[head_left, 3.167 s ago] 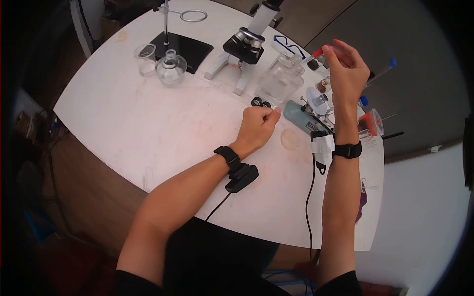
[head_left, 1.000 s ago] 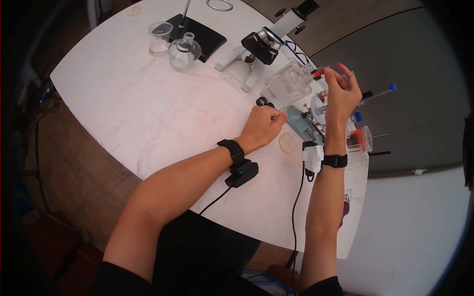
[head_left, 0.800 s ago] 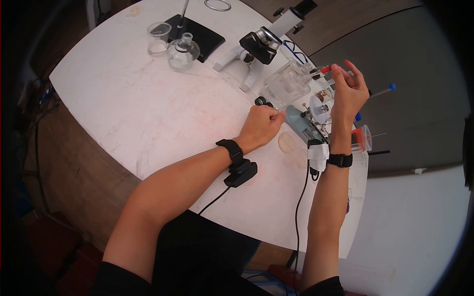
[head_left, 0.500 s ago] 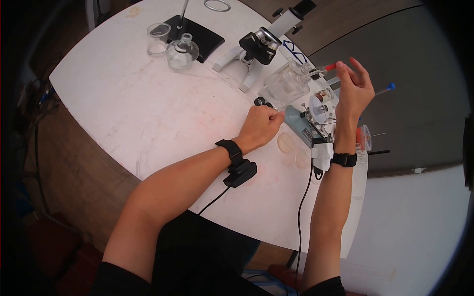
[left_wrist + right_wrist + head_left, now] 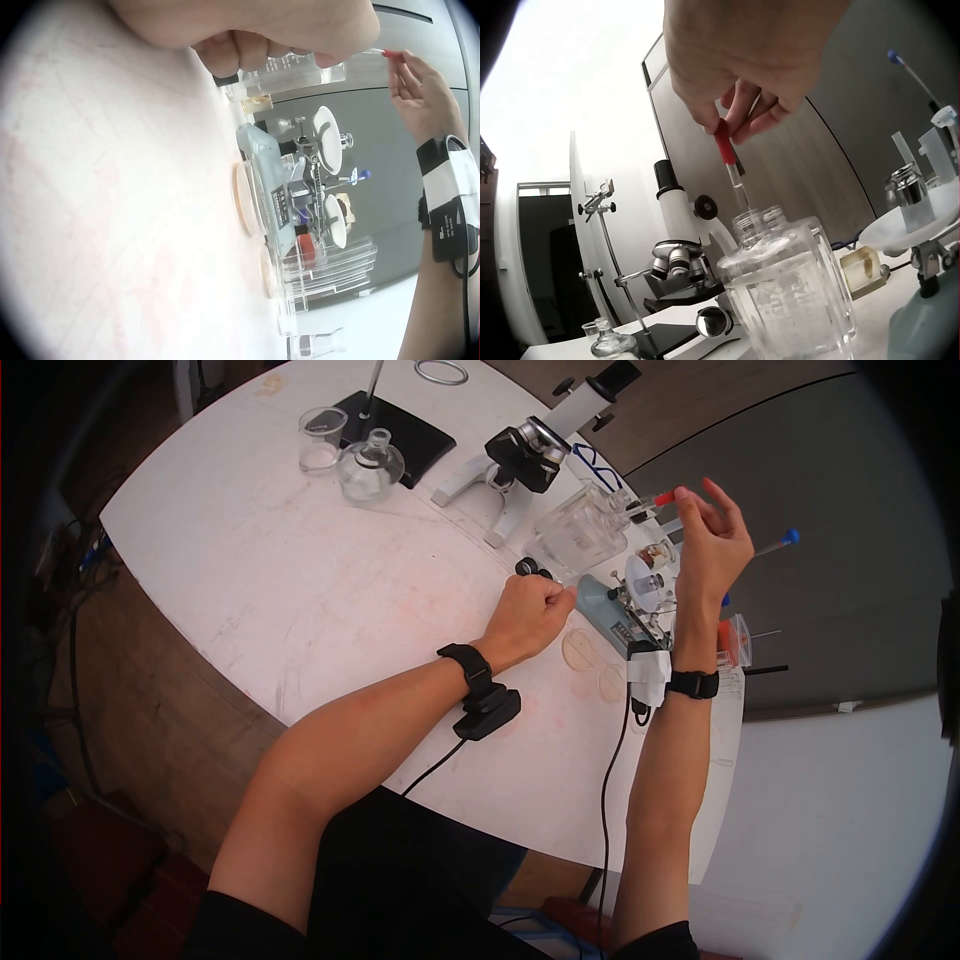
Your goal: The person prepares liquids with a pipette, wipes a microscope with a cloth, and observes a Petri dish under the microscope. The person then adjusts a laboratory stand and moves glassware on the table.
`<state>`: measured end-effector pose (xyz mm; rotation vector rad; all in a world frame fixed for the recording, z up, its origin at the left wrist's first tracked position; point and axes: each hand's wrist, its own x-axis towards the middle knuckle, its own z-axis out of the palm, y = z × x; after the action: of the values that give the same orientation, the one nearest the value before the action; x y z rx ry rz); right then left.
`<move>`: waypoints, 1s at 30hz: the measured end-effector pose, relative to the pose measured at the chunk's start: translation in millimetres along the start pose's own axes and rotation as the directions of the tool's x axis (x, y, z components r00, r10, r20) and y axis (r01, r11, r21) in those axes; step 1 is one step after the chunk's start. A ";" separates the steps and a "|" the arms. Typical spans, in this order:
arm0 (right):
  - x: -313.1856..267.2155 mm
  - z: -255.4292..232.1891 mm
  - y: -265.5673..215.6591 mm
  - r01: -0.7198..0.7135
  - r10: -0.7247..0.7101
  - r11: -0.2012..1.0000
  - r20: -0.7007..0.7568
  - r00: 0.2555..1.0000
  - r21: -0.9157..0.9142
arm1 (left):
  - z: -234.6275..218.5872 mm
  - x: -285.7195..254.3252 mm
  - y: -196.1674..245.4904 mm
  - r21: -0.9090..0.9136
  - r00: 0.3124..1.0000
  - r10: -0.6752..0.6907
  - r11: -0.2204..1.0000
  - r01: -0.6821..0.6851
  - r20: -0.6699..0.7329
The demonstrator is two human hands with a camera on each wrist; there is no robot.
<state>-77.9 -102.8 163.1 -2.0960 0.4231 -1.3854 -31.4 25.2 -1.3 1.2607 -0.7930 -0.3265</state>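
Observation:
My right hand (image 5: pixel 715 555) pinches the red bulb (image 5: pixel 724 142) of a glass dropper between thumb and fingers. The dropper's clear tube (image 5: pixel 739 184) points down at the necks of clear glass bottles (image 5: pixel 787 277), its tip overlapping a neck in the right wrist view. My left hand (image 5: pixel 525 618) rests on the white table with fingers curled in, nothing seen in them. Just beyond it lie small black cylindrical pieces (image 5: pixel 530 566). In the left wrist view the curled left fingers (image 5: pixel 251 51) show at the top, and the right hand (image 5: pixel 427 97) is raised far right.
A microscope (image 5: pixel 530 455) stands behind the bottles. A balance (image 5: pixel 610 605) with white pans is right of my left hand, near petri dishes (image 5: pixel 580 650). A round flask (image 5: pixel 370 465), a beaker (image 5: pixel 320 440) and a stand base (image 5: pixel 425 445) are at the back left.
Over the last second my right hand with the dropper has shifted rightward, then slightly back left. My left hand stays in place. The head view has turned since the oldest frame.

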 end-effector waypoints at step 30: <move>-14.3 17.4 10.5 -0.092 0.096 0.995 0.078 0.992 -0.049 | -1.2 2.3 5.1 0.004 1.000 -0.030 1.000 0.030 0.004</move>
<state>-67.3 -97.9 141.1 -2.1316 0.5177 -1.2443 -30.0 26.1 4.1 1.2772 -0.7790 -0.3517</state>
